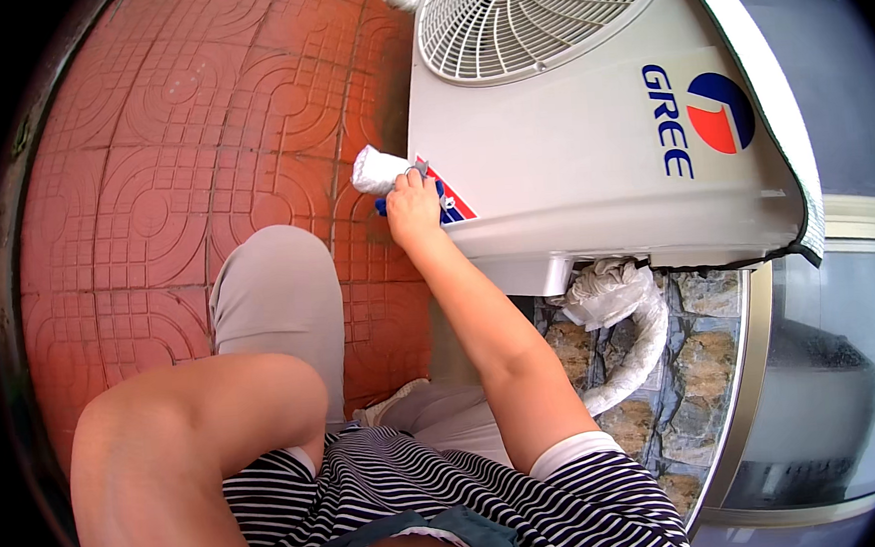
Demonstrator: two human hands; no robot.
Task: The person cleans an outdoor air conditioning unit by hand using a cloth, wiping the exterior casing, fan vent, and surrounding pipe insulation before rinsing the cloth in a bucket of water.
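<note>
My right hand (414, 207) reaches to the lower corner of a white Gree air-conditioner outdoor unit (542, 147). Its fingers are curled over a small blue-and-grey object (381, 206), mostly hidden under the hand, so its kind cannot be told. Just beyond the fingertips, a white wrapped foot (378, 169) sticks out from the unit's base. A red, white and blue corner sticker (454, 197) lies beside the hand on the casing. My left arm is bent back toward me, and the left hand is out of view.
Red patterned paving tiles (154, 178) cover the ground. A wrapped pipe (648, 343) curves from the unit's side before a stone-patterned wall (696, 378). A silvery cover (762, 58) lies along the unit's top. Glass panels (813, 401) stand at the right. My bent knee (281, 290) is close by.
</note>
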